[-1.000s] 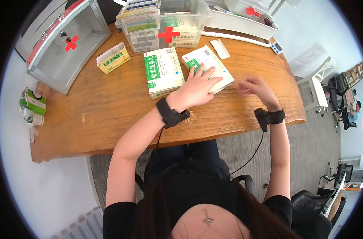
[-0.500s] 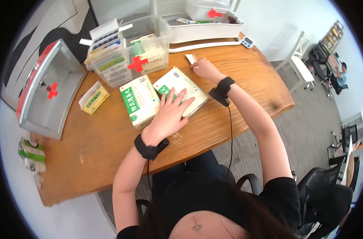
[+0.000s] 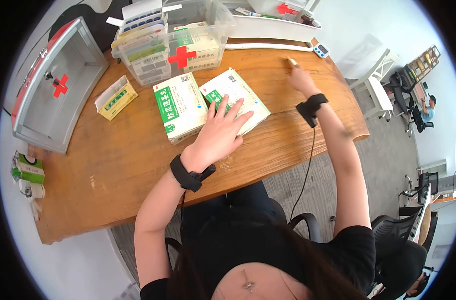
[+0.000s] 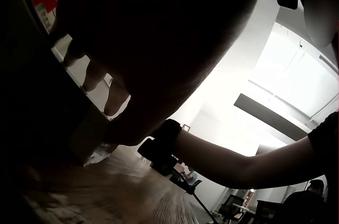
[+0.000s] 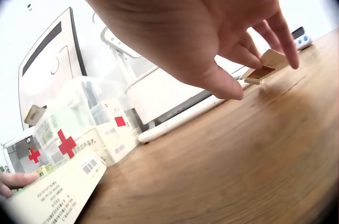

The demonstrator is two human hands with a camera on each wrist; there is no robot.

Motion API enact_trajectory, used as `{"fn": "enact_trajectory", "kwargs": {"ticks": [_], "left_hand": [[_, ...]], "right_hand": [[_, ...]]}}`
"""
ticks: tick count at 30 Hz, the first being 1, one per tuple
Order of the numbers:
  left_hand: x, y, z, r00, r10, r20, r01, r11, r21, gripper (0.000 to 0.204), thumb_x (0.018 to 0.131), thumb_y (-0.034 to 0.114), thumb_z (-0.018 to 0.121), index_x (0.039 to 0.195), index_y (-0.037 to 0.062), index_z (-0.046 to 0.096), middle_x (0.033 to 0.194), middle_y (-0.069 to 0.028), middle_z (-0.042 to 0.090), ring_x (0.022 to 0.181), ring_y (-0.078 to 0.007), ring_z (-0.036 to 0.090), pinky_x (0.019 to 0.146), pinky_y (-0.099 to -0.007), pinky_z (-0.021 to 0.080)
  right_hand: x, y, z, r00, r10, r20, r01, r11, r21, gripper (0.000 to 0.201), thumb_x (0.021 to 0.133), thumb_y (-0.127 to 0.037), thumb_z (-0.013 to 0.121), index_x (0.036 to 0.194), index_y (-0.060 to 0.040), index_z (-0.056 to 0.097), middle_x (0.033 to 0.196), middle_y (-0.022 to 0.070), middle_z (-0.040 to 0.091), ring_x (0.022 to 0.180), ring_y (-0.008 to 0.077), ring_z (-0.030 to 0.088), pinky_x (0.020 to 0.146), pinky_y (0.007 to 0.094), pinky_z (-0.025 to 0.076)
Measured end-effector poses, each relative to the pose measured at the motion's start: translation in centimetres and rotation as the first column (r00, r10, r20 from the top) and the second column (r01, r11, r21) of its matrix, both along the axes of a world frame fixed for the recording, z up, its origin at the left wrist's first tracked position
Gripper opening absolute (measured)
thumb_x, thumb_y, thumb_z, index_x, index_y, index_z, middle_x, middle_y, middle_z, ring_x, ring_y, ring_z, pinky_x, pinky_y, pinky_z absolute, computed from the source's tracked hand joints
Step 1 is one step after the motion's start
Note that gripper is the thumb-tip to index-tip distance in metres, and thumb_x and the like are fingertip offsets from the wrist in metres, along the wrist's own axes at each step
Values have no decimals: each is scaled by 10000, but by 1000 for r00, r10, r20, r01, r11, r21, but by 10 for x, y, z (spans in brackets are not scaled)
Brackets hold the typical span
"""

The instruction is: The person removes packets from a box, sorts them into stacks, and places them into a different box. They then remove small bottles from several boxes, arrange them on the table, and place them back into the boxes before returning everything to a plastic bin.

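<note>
Two white-and-green medicine boxes lie side by side on the wooden table. The left medicine box [image 3: 180,100] is by my left wrist. Spread over the front of the right medicine box [image 3: 245,95], my left hand [image 3: 215,132] rests with fingers nearly straight. The left wrist view shows that hand mostly as a dark silhouette. Farther right, my right hand [image 3: 304,84] reaches low over the tabletop and holds a small folded piece of card [image 5: 270,64] at its fingers. The thumb [image 5: 225,83] is bent toward the card's near end. Part of the card is hidden behind the fingers.
A clear bin [image 3: 153,62] of medicine boxes stands behind, with a white rack [image 3: 273,29] to its right. A yellow carton [image 3: 117,97] and a grey first-aid case [image 3: 63,90] are on the left. A small timer [image 3: 321,50] sits near the far right edge.
My right hand has reached out to the small card piece, then moved right with it, away from the boxes. My left hand stays on the right box; the head view has shifted.
</note>
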State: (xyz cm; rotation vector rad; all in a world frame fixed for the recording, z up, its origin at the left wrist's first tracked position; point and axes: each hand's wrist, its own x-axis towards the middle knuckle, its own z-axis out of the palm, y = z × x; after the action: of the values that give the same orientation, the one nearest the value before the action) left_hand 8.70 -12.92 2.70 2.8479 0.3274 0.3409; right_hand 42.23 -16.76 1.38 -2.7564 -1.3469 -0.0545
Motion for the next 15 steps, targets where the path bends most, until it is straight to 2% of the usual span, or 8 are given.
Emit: {"fn": "enact_trajectory", "kwargs": {"ticks": [1, 3, 6, 10, 12, 15], "left_hand": [[0, 0, -1, 1000, 11, 0, -11, 1000, -6, 608, 805, 159, 601, 1380, 196, 408, 1476, -148, 285, 1360, -445, 204, 1099, -572, 178], [0, 0, -1, 1000, -2, 9, 2, 1000, -4, 609, 804, 155, 606, 1379, 185, 407, 1472, -159, 289, 1356, -444, 213, 1095, -575, 183], [1, -2, -4, 1000, 11, 25, -11, 1000, 6, 610, 802, 146, 610, 1377, 176, 408, 1470, -163, 294, 1352, -444, 223, 1090, -581, 188], [-1, -3, -4, 999, 9, 52, -9, 1000, -6, 615, 787, 144, 623, 1366, 172, 419, 1464, -166, 301, 1347, -446, 232, 1082, -583, 199], [-2, -3, -5, 997, 17, 76, -18, 1000, 15, 611, 782, 146, 628, 1358, 157, 426, 1455, -175, 311, 1340, -450, 243, 1075, -587, 207], [-2, -5, -5, 998, 4, 68, -6, 1000, 27, 603, 780, 152, 631, 1349, 133, 435, 1440, -187, 325, 1331, -454, 257, 1066, -598, 218]], "right_hand": [[4, -6, 5, 1000, 11, 0, -11, 1000, -6, 348, 847, -180, 481, 1047, 71, 614, 1151, 253, 573, 1079, 415, 546, 919, 443, 453], [10, -10, 9, 999, 37, 34, -40, 994, 101, 384, 845, -193, 504, 1103, 83, 574, 1244, 256, 509, 1071, 438, 535, 939, 446, 439], [0, 0, 4, 991, 128, 32, -131, 978, 160, 412, 843, -215, 523, 1130, 78, 556, 1251, 243, 508, 1080, 447, 525, 954, 451, 426], [-11, 14, 8, 988, 152, 1, -151, 980, 132, 417, 844, -250, 519, 1119, 58, 582, 1269, 226, 503, 1110, 436, 517, 951, 452, 431], [4, 15, 11, 1000, 2, 3, -1, 995, -102, 517, 848, -376, 545, 1117, 64, 580, 1313, 213, 473, 1142, 435, 495, 961, 460, 417], [21, 9, 8, 992, -117, 43, 122, 978, -172, 587, 841, -484, 549, 1089, 42, 625, 1326, 196, 469, 1162, 426, 488, 972, 473, 405]]}}
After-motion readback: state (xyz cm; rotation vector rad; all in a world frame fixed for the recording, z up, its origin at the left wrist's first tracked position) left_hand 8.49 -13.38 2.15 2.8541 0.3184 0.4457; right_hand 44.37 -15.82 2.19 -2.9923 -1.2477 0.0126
